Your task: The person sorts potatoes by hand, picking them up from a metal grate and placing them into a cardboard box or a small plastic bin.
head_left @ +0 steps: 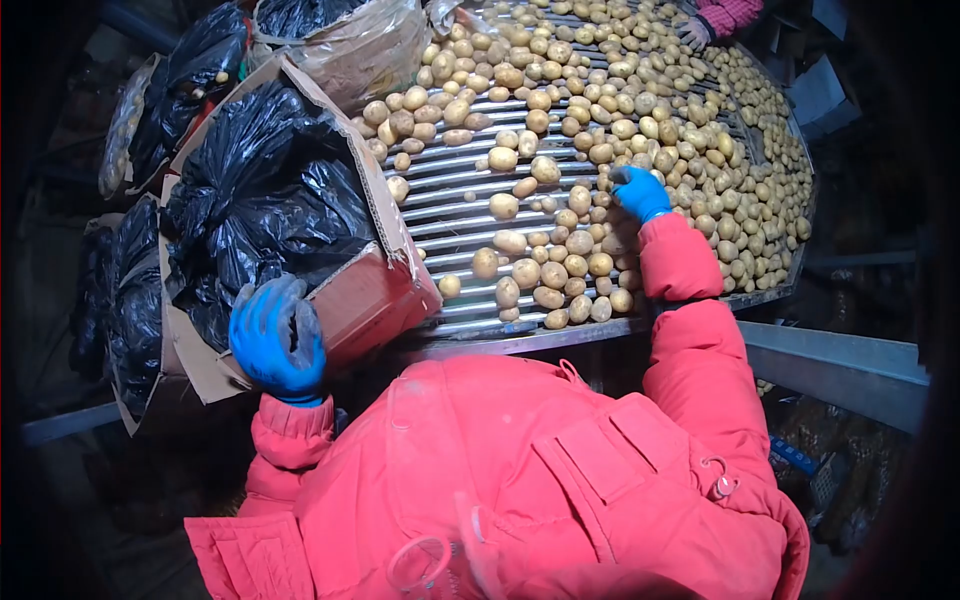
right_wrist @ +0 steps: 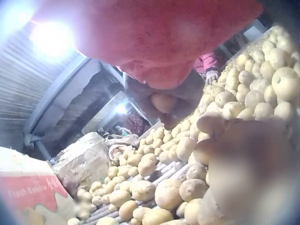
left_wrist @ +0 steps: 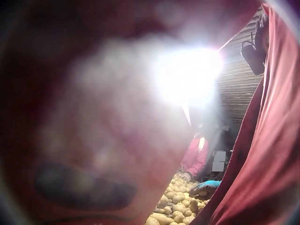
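My right hand, in a blue glove with a grey palm, is low over the potatoes on the metal-bar rack. In the right wrist view its dark fingers curl round a potato below the red sleeve. Loose potatoes lie in front of and beside it. My left hand, gloved the same way, is at the near edge of a cardboard carton lined with a black plastic bag. Its fingers are loosely bent, with no object showing in them. Sleeve cloth fills most of the left wrist view.
A dense heap of potatoes covers the rack's right side. Another person's gloved hand touches the far potatoes. More bagged cartons stand at the left, and a plastic-wrapped box stands behind. A metal beam juts out at right.
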